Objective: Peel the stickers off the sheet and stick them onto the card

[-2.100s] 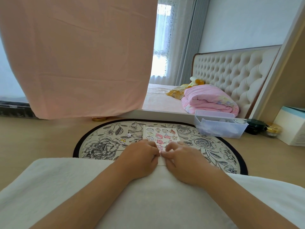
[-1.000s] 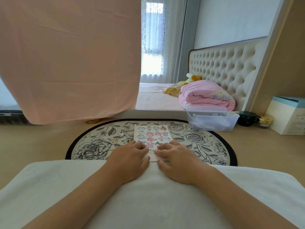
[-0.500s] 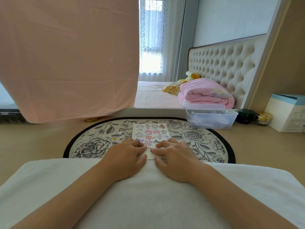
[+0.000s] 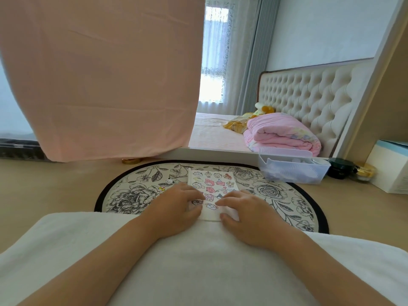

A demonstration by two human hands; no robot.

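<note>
A sticker sheet (image 4: 212, 181) with several cartoon stickers lies on the floral mat (image 4: 132, 193). Its near end meets a white card (image 4: 210, 214) that carries a small face sticker (image 4: 212, 206). My left hand (image 4: 176, 209) rests on the card's left edge with relaxed fingers, and a dark-outlined sticker (image 4: 197, 202) shows between its index finger and thumb. My right hand (image 4: 249, 216) lies on the card's right edge, its straight fingers touching the card beside the face sticker. Both forearms rest on a white towel (image 4: 198, 261).
Two loose stickers (image 4: 169, 181) lie on the mat left of the sheet. A clear plastic box (image 4: 291, 171), dark and gold jars (image 4: 337, 171) and a white carton (image 4: 390, 168) stand at the right. A pink cloth (image 4: 99, 74) hangs at the back left.
Two seconds ago my fingertips were pinched together over the card. They then flattened onto it, and now the hands have spread apart, uncovering the face sticker on the card.
</note>
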